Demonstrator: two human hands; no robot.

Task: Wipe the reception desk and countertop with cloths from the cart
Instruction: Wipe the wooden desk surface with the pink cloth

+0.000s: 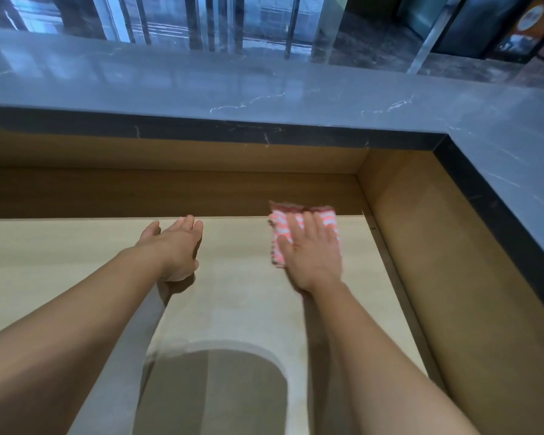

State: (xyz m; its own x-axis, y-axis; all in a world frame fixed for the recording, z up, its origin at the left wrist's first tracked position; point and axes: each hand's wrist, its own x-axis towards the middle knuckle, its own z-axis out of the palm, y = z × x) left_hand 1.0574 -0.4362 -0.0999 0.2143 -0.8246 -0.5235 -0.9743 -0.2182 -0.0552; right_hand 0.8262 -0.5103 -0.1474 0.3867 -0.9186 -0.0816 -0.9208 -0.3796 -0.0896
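Observation:
A folded pink-and-white patterned cloth lies on the pale wooden desk, close to the back right corner. My right hand presses flat on the cloth with straight fingers. My left hand rests on the desk to the left, fingers straight and together, holding nothing. Above and behind the desk runs the raised grey marble countertop, which turns along the right side.
A brown wooden back panel and side wall enclose the desk at the far and right sides. A rounded shadow falls on the desk's near part. Glass and dark panels stand beyond the countertop.

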